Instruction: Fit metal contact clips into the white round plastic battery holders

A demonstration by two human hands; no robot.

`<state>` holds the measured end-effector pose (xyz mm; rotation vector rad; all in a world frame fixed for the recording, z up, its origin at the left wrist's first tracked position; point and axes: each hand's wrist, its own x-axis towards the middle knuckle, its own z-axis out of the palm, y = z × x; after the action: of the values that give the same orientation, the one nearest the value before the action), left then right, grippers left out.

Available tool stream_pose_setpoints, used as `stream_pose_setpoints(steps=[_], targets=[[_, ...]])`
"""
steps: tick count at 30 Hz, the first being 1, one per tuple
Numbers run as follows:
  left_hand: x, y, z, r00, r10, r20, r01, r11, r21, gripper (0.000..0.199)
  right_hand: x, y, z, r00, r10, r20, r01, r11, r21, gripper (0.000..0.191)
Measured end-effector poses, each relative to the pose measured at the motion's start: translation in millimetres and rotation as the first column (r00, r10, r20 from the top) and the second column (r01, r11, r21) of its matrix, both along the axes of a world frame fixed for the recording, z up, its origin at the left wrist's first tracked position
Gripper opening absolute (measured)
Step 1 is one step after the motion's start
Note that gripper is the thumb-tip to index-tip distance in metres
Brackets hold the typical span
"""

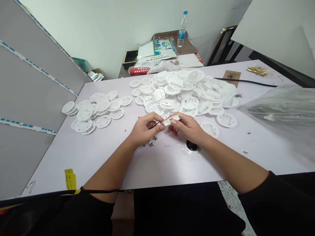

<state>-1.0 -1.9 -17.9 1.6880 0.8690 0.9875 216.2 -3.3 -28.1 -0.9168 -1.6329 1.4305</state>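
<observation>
Over the middle of the table, my right hand (185, 126) is closed around a small white plastic part (171, 120), pinched between thumb and fingers. My left hand (147, 129) is closed on a thin dark rod-like tool (155, 125) whose tip points at that part; its exact kind is too small to tell. The left thumb is at the near end of the white part. Several small metal pieces (151, 143) lie on the table just below my left hand. Under my right wrist sits a round black disc with a pale rim (192, 146), partly covered.
A large heap of round white plastic discs (189, 102) lies beyond my hands, and a smaller pile (85, 114) is at the left. Clear plastic bags (283, 105) are at the right. A black cable (246, 82) crosses the far right, and a water bottle (182, 31) stands behind.
</observation>
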Motion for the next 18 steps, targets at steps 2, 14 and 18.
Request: stream_pose_setpoints(steps=[2, 14, 18], targets=[[-0.6, -2.0, 0.9, 0.998, 0.0, 0.058, 0.009, 0.99, -0.141, 0.027, 0.6, 0.3, -0.8, 0.999, -0.008, 0.049, 0.006, 0.999, 0.037, 0.041], [-2.6, -4.4, 3.4, 0.994, -0.009, 0.111, 0.042, 0.954, -0.298, 0.041, 1.2, -1.0, 2.7, 0.985, -0.018, 0.174, -0.031, 0.961, 0.276, 0.057], [-1.4, -4.6, -0.4, 0.995, 0.041, 0.088, -0.014, 0.96, -0.28, 0.041, 1.3, -1.6, 0.0, 0.97, -0.051, 0.236, -0.044, 0.923, 0.383, 0.056]])
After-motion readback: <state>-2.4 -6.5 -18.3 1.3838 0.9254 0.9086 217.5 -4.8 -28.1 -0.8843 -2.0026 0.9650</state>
